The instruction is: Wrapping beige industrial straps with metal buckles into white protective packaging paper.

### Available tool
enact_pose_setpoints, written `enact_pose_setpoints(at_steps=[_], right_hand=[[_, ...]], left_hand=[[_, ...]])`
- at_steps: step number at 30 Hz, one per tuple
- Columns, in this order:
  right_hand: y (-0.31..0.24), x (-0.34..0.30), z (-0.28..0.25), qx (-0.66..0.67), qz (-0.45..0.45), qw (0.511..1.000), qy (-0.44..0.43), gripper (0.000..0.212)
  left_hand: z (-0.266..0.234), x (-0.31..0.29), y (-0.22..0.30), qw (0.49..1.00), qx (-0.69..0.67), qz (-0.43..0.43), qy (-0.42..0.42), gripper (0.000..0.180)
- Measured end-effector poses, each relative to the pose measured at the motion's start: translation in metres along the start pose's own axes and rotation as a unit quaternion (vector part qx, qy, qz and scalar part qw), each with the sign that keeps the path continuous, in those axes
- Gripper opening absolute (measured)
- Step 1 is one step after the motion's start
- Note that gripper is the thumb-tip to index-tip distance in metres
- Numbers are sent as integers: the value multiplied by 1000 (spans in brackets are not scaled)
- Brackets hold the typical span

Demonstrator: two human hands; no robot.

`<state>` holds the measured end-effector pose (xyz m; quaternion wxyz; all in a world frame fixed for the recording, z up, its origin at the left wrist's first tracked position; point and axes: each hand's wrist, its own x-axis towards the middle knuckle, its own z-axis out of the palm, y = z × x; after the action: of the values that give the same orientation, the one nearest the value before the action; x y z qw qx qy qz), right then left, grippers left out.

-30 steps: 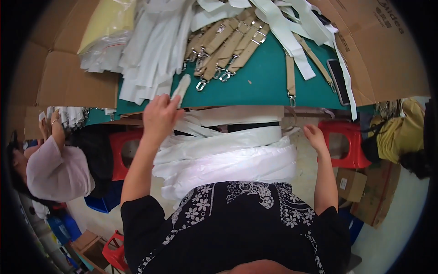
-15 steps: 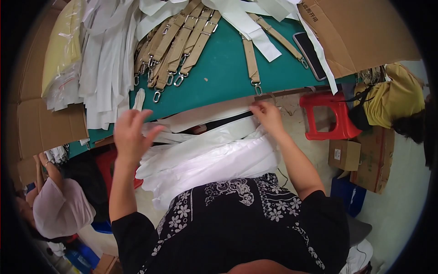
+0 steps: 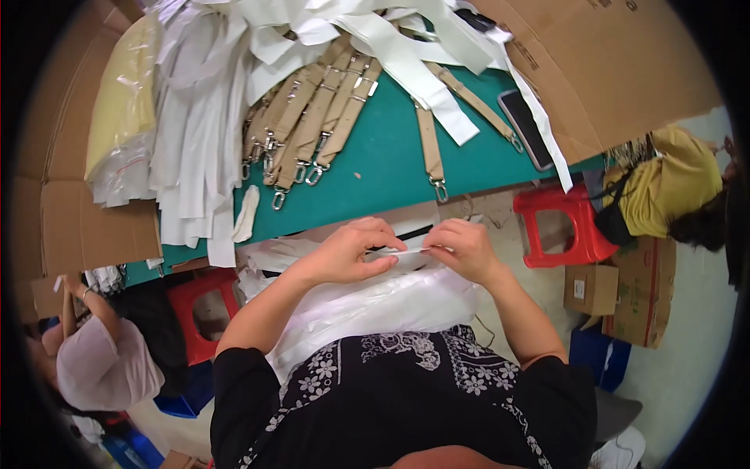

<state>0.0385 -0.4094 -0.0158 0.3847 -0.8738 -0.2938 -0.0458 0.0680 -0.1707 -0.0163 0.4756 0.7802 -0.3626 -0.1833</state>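
My left hand [image 3: 353,248] and my right hand [image 3: 466,250] are close together over my lap, just off the table's front edge. Between their fingertips stretches a narrow white strip [image 3: 406,252]. Each hand has its thumb and fingers closed at one end of it. Folded white sheeting [image 3: 375,305] covers my lap beneath them. Beyond the hands, a bundle of beige straps [image 3: 344,105] with silver clasps lies on the green table [image 3: 367,195]. Two more straps lie apart: one beige strap [image 3: 429,148] points toward me, and another strap [image 3: 480,102] slants right.
White strips [image 3: 207,133] hang over the table's left side, beside a yellow plastic-wrapped roll [image 3: 125,102]. A phone [image 3: 527,129] lies at the right near a cardboard sheet [image 3: 617,70]. Red stools [image 3: 562,227] stand on both sides. A person in yellow [image 3: 680,187] and a person in pink [image 3: 109,356] are nearby.
My left hand, raised with fingers spread by the table's left edge, has come right and down to meet the right hand at the white strip. The whole view has shifted slightly.
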Motion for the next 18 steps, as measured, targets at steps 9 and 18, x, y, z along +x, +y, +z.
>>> enact_pose_setpoints(at_steps=[9, 18], right_hand=[[7, 147, 18, 68, 131, 989, -28, 21], [12, 272, 58, -247, 253, 930, -103, 54]], left_hand=[[-25, -43, -11, 958, -172, -126, 191, 6], [-34, -78, -20, 865, -283, -150, 387, 6]])
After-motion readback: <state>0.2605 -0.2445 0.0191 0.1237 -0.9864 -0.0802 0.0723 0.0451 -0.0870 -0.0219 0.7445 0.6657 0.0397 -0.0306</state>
